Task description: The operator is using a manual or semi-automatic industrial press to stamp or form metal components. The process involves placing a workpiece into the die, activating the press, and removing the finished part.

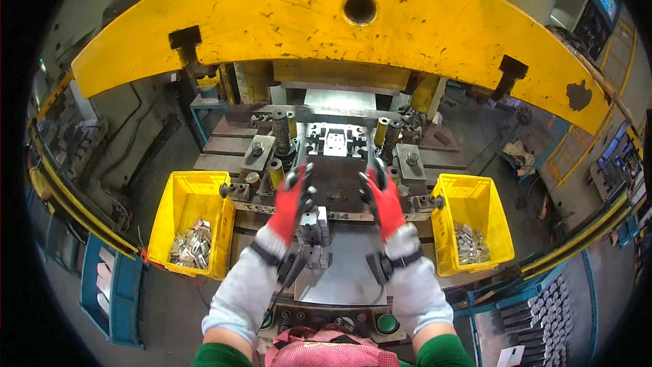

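Note:
My left hand (293,197), in a red glove with black fingertips, reaches forward over the front of the steel die (333,183). My right hand (385,198), gloved alike, is held opposite it, with a gap between the two. The fingers of both are stretched out and somewhat blurred. A narrow grey shape shows just beyond each hand's fingertips; whether it is touched cannot be made out. Farther in, a bright cut-out metal piece (335,141) lies in the die between the guide posts. A stack of small metal blocks (312,228) stands below my left hand.
A yellow press beam (421,17) arches above the die. Yellow bins of metal parts stand left (221,231) and right (443,231). Nearer me lie a grey metal plate (353,265) and a green button (388,323). A blue rack (112,336) stands at lower left.

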{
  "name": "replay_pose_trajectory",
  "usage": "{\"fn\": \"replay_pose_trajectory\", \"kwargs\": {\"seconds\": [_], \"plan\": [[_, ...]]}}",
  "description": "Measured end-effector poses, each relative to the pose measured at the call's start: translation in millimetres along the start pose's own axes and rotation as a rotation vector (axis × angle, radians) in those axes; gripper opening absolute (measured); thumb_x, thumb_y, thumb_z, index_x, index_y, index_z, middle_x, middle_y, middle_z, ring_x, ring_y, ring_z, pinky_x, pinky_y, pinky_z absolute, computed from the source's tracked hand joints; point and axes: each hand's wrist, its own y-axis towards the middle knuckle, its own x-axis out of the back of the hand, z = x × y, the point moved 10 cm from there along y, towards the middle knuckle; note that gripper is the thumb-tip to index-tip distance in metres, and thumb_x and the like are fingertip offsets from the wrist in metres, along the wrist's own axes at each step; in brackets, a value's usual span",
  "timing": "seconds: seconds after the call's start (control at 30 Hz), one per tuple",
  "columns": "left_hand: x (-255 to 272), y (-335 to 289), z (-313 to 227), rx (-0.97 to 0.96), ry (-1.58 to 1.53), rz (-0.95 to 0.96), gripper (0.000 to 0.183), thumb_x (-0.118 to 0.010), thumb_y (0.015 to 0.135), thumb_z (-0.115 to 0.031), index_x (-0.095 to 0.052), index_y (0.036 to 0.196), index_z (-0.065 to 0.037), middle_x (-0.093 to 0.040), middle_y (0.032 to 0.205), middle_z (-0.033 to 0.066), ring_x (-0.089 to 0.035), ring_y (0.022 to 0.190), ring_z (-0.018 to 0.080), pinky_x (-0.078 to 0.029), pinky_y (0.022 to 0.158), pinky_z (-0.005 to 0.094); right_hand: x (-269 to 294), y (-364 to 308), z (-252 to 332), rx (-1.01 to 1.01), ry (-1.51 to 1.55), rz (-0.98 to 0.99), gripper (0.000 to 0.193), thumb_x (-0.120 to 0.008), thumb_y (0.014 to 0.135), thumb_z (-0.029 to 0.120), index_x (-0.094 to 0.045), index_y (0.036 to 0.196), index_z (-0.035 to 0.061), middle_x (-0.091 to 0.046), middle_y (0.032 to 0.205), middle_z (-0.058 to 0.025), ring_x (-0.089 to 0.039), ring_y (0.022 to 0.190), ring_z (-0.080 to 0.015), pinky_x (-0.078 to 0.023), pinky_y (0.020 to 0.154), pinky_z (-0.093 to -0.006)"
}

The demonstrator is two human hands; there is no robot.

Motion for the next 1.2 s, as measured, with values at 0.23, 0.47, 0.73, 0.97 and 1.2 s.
{"fn": "replay_pose_trajectory", "kwargs": {"seconds": [0.23, 0.47, 0.73, 0.97, 1.2], "plan": [[158.6, -180.0, -47.6, -0.246, 0.213, -0.589, 0.03, -0.049, 0.085, -0.029, -0.049, 0.105, -0.007, -0.045, 0.061, -0.0019, -0.047, 0.05, 0.0068, -0.037, 0.038, 0.0194, 185.2, -186.6, 2.4, -0.107, -0.308, -0.672, 0.047, -0.043, 0.088, 0.034, -0.035, 0.126, 0.0076, -0.053, 0.101, -0.0052, -0.053, 0.071, -0.0098, -0.04, 0.046, -0.0195], [249.3, -272.3, 17.4, 0.029, 0.118, -0.622, 0.044, -0.047, 0.082, -0.044, -0.051, 0.103, -0.006, -0.044, 0.059, -0.0023, -0.037, 0.041, 0.007, -0.031, 0.037, 0.0205, 234.0, -259.4, -53.9, -0.084, -0.514, -0.624, 0.045, -0.052, 0.086, 0.022, -0.038, 0.123, -0.0005, -0.052, 0.108, -0.0116, -0.047, 0.095, -0.0157, -0.04, 0.082, -0.0278], [188.5, -245.0, -1.1, -0.109, 0.429, -0.564, 0.041, -0.045, 0.084, -0.041, -0.048, 0.109, -0.01, -0.049, 0.07, 0.0016, -0.045, 0.05, 0.008, -0.043, 0.048, 0.0225, 3.4, -225.1, -116.1, -0.505, -0.099, 0.297, 0.049, -0.056, 0.082, 0.014, -0.037, 0.126, 0.0055, -0.054, 0.101, -0.0008, -0.048, 0.092, -0.0091, -0.039, 0.081, -0.0227], [195.0, -275.2, 9.4, -0.112, 0.233, -0.502, 0.03, -0.05, 0.081, -0.015, -0.047, 0.108, -0.001, -0.055, 0.079, 0.0049, -0.056, 0.071, 0.0148, -0.047, 0.066, 0.0264, -6.4, -203.6, -77.8, -0.325, 0.002, 0.268, 0.049, -0.054, 0.083, 0.015, -0.035, 0.127, 0.0065, -0.053, 0.088, 0.0006, -0.048, 0.072, -0.0067, -0.041, 0.063, -0.0207], [200.6, -267.0, 41.2, -0.033, 0.032, -0.547, 0.029, -0.051, 0.078, -0.005, -0.047, 0.106, -0.001, -0.048, 0.064, 0.0008, -0.044, 0.049, 0.0097, -0.039, 0.045, 0.0241, 21.3, -8.3, -12.9, -0.077, -0.133, 0.195, 0.041, -0.054, 0.084, 0.022, -0.044, 0.119, 0.005, -0.054, 0.097, -0.0013, -0.046, 0.095, -0.0105, -0.033, 0.086, -0.0223]]}}
